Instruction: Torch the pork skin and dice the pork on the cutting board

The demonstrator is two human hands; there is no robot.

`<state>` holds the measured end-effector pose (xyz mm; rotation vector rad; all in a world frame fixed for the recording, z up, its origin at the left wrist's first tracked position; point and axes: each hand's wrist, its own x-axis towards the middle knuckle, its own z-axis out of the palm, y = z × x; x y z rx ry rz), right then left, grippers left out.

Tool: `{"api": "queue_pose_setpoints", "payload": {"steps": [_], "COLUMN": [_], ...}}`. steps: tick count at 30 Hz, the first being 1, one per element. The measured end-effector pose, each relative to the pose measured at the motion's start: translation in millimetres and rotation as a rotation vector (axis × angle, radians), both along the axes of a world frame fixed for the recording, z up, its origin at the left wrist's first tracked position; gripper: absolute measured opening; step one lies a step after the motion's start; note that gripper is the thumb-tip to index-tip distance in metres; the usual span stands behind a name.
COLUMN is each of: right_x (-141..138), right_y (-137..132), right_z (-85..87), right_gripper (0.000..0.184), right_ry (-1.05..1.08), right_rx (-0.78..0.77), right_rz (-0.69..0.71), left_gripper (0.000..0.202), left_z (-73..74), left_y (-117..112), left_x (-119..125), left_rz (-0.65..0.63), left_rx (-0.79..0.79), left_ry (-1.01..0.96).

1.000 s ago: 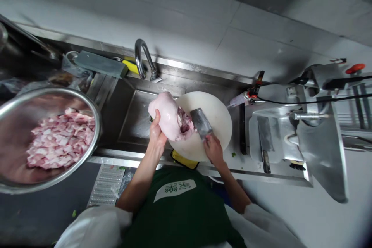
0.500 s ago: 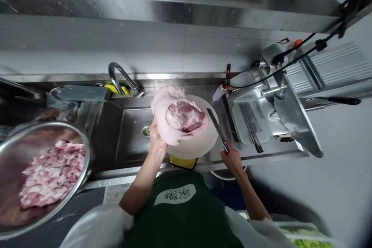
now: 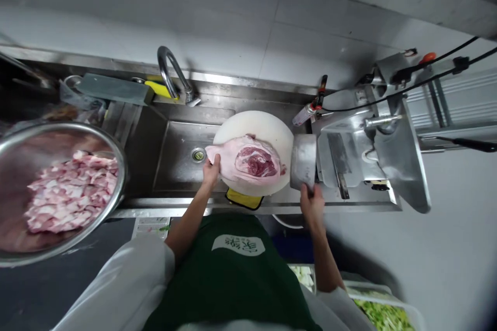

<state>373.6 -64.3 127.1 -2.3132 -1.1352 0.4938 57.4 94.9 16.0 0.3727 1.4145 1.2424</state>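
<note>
A large piece of raw pork (image 3: 233, 158), pale skin with a red cut face, lies on a round white cutting board (image 3: 252, 121). My left hand (image 3: 210, 169) grips the narrow left end of the pork, thumb on top. In my right hand (image 3: 312, 204) is a cleaver (image 3: 304, 159), held by its handle just right of the board, its broad blade turned flat toward me. A folded yellow cloth (image 3: 244, 199) pokes out beneath the board's near edge.
A steel bowl (image 3: 121, 165) of cut meat stands at left. The sink (image 3: 180, 170) with a faucet (image 3: 171, 70) adjoins the board. At right are a slicing machine (image 3: 399, 150), another knife (image 3: 339, 165) on a tray, and a gas torch (image 3: 308, 111).
The pork has come down flat onto the board, and my left hand has shifted to its left end. The cleaver has turned from edge-on to showing its broad side.
</note>
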Motion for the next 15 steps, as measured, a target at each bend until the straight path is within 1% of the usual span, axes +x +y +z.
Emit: {"api": "queue_pose_setpoints", "payload": {"steps": [2, 3, 5, 6, 8, 9, 10, 12, 14, 15], "right_x": [-19, -31, -62, -81, -119, -136, -151, -170, -169, -163], "right_y": [33, 49, 81, 96, 123, 134, 144, 158, 170, 175], "right_z": [2.0, 2.8, 3.7, 3.1, -0.9, -4.4, -8.6, -17.6, -23.6, -24.4], "right_gripper": [0.043, 0.040, 0.037, 0.036, 0.034, 0.033, 0.032, 0.032, 0.035, 0.036], "right_ry": [-0.058, -0.077, -0.134, -0.162, -0.200, -0.209, -0.217, -0.249, -0.325, -0.369], "right_rx": [-0.035, -0.058, -0.098, -0.111, -0.137, -0.161, -0.198, -0.298, -0.380, -0.404], "right_rz": [0.079, 0.143, 0.292, 0.369, 0.522, 0.592, 0.657, 0.760, 0.809, 0.815], "left_gripper": [0.035, 0.037, 0.042, 0.042, 0.032, 0.025, 0.020, 0.015, 0.013, 0.013], "left_z": [-3.7, -5.3, -7.6, -8.3, -9.5, -10.4, -11.7, -15.9, -22.3, -26.0], "left_y": [-5, -8, -18, -24, -36, -41, -45, -49, -49, -48], "left_x": [-11, -17, -25, -27, -24, -20, -15, -5, 2, 4], "left_rz": [-0.026, -0.035, -0.009, 0.015, 0.028, -0.009, -0.076, -0.250, -0.381, -0.411], "left_rx": [-0.001, 0.004, 0.041, 0.081, 0.192, 0.257, 0.321, 0.415, 0.447, 0.448], "left_ry": [0.242, 0.363, 0.573, 0.645, 0.715, 0.724, 0.726, 0.728, 0.744, 0.755]}}
